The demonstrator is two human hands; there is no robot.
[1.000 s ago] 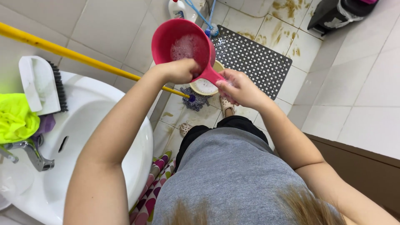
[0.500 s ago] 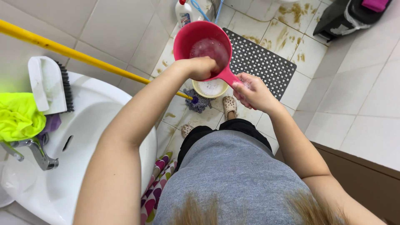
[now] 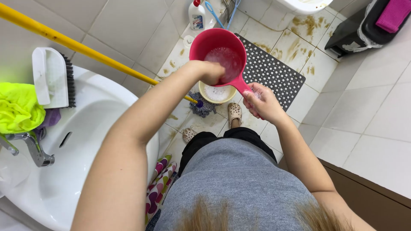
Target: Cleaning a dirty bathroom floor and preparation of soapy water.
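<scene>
A pink plastic scoop with soapy water in it is held out in front of me, above the tiled floor. My right hand grips its handle, with suds on the fingers. My left hand reaches over the rim into the scoop, fingers curled; whether it holds anything is hidden. Below the scoop a small cream bucket of foamy water stands on the floor beside a grey mop head.
A white sink with a metal tap, a white brush and a yellow-green cloth is at left. A yellow mop handle crosses above it. A dark perforated mat, a cleaner bottle and a black bin lie ahead.
The scoop has shifted slightly right and away, and my left hand has moved from the rim down into it. My right hand stays on the handle.
</scene>
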